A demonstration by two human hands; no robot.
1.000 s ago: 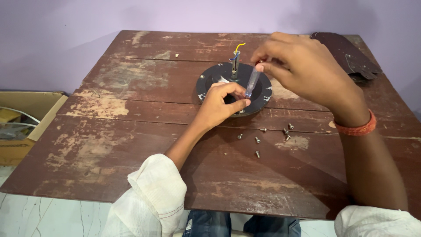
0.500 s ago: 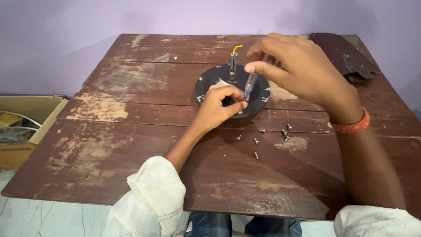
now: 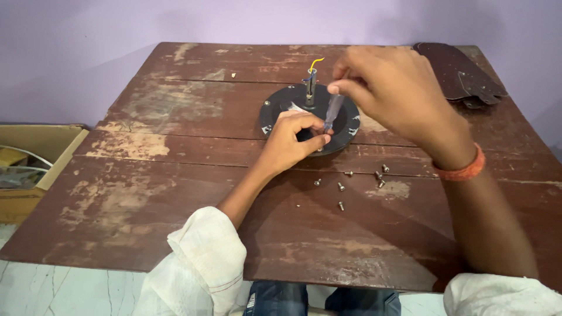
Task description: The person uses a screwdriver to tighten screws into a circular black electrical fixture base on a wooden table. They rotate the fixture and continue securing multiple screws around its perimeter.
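Head view, nearest things first:
- White sleeves frame a worn wooden table (image 3: 146, 193).
- Six or so loose screws (image 3: 351, 184) lie just before the disc; by that, fastening looks partly done.
- Left hand (image 3: 290, 140) rests on the dark round motor plate (image 3: 272, 111), fingers pinched near the tool tip; contents unseen.
- Right hand (image 3: 392, 96) grips a clear-handled screwdriver (image 3: 333, 108), pointing down at the plate.
- Behind, a central shaft (image 3: 310, 88) carries a yellow wire.

Worn wooden table (image 3: 175, 193); round dark motor plate (image 3: 275, 108); loose screws (image 3: 341, 187); dark blade brackets (image 3: 459, 73).
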